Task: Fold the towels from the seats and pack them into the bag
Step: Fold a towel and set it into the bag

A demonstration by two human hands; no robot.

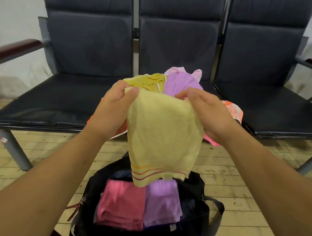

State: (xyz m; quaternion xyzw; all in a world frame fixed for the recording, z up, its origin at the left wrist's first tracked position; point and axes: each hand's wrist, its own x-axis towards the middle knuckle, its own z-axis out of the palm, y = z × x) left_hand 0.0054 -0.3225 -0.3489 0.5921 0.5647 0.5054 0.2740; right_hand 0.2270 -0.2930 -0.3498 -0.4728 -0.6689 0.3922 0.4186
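On my left, the left seat [52,97] shows a wide stretch of dark cushion, its front edge running across the view above the plank floor [39,158]. The left grip [114,104] pinches the upper left corner of the pale yellow towel [163,136], thumb on the near face.

The towel hangs between both grips in front of the middle seat [174,51]. Its long axis is vertical and its striped hem points down at the open black bag [195,186] on the floor. The hem overlaps the bag's far side; it seems to hang clear of the contents, though I can't be sure from this angle. The right grip [206,111] holds the upper right corner, fingers curled over the top edge.

Behind the grips a heap lies on the middle seat: a mustard towel [148,81], a lilac towel [181,83] beside it, a pale pink towel [174,70] behind, and an orange-patterned cloth [233,109] reaching the seat's right front edge. The right seat [279,110] shows wide dark cushion.

Inside the bag, a folded pink towel [120,205] lies left, touching a folded purple towel [161,204], with dark lining around them.
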